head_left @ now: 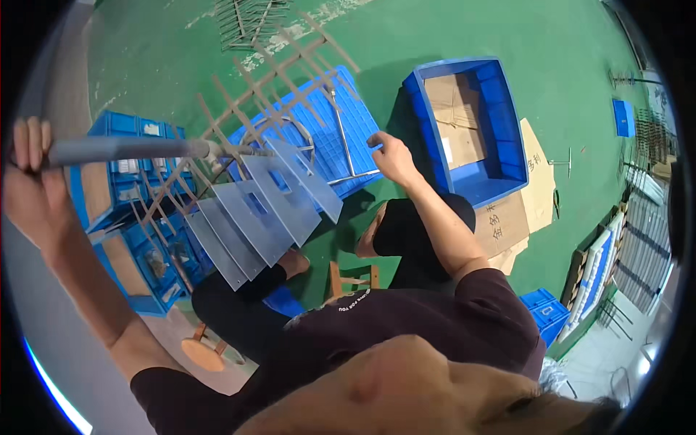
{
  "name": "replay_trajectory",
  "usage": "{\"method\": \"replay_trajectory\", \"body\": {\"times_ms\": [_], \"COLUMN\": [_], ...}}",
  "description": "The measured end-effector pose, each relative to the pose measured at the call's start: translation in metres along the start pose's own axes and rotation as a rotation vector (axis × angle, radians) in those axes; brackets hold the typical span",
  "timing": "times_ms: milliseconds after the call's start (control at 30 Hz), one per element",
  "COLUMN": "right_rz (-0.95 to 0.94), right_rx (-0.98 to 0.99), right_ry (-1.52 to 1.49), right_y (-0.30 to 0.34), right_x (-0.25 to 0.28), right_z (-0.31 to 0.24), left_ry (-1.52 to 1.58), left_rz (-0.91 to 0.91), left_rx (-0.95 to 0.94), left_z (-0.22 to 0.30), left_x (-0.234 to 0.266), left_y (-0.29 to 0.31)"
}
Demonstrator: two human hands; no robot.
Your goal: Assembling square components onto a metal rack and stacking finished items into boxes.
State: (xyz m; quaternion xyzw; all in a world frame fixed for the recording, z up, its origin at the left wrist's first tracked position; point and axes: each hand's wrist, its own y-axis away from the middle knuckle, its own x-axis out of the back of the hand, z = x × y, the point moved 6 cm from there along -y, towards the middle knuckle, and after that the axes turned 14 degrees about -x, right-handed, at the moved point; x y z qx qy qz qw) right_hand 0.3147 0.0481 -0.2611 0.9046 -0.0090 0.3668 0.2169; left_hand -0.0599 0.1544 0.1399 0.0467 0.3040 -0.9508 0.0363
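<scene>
My left hand [32, 156] is closed around the outer end of a thick grey pole [119, 150], raised at the far left. The pole belongs to a grey rack with rows of thin prongs [250, 94]. From it hang several flat grey plates [279, 196], side by side, some with rectangular cutouts. My right hand [394, 159] is in the air between the plates and a deep blue bin, its fingers loosely bent and apart. Nothing shows in it. Close to that hand is a metal tube frame [341, 130] on an upturned-looking blue plastic crate [355, 94].
The deep blue bin [507, 138] has cardboard [457, 116] inside and flattened cardboard [500, 225] beside it. Blue boxes of small parts [138, 254] stand at left. A wooden stool [351, 279] is between my legs; a round stool [203, 355] is left. Another pronged rack [250, 22] lies far off.
</scene>
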Motion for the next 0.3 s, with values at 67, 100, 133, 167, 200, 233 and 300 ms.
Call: {"method": "replay_trajectory", "body": {"times_ms": [67, 100, 133, 167, 200, 233, 300], "right_rz": [-0.025, -0.024, -0.014, 0.016, 0.063, 0.109, 0.096], "right_rx": [-0.048, -0.066, -0.08, -0.121, -0.146, -0.17, -0.221], "right_ry": [0.005, -0.028, -0.038, -0.039, -0.091, -0.14, -0.294], "right_y": [0.006, 0.007, 0.011, 0.019, 0.031, 0.044, 0.057], "right_x": [-0.002, -0.005, -0.008, -0.006, -0.005, -0.005, 0.011], "right_z": [-0.002, -0.005, -0.003, 0.01, 0.021, 0.033, 0.027], "left_ry": [-0.06, -0.136, -0.143, -0.051, 0.022, 0.027, -0.023], "left_rz": [0.045, 0.107, 0.097, 0.028, -0.039, -0.055, -0.093], "left_rx": [0.027, 0.028, 0.028, 0.03, 0.018, 0.018, -0.044], "left_z": [-0.007, 0.004, 0.013, 0.011, 0.025, 0.037, 0.075], "left_x": [-0.015, -0.016, -0.017, -0.022, -0.032, -0.04, -0.062], "left_y": [-0.005, -0.007, -0.011, -0.017, -0.028, -0.039, -0.071]}}
